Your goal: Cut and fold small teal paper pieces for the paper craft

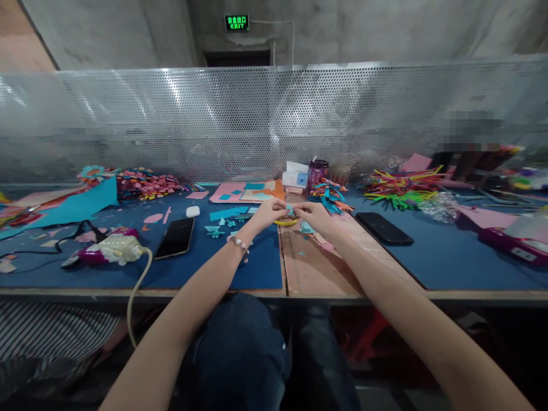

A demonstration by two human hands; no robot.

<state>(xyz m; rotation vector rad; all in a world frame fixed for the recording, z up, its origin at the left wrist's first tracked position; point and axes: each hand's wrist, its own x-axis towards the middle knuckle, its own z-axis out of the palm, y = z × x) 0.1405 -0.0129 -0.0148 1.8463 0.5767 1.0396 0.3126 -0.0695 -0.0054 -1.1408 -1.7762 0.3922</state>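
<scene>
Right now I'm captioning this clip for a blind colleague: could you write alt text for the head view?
The left hand and right hand pinch a small teal paper piece together over a blue workbench. Teal scraps, a glue gun, two phones and heaps of coloured paper strips lie around, before a perforated metal screen.

My counter (85,293) has blue mats (462,262) either side of a bare wooden strip (312,268). On the left mat lie a black phone (174,238), a glue gun (109,249) and teal paper scraps (222,220); on the right, a second phone (384,228) and coloured paper strips (400,185).
</scene>
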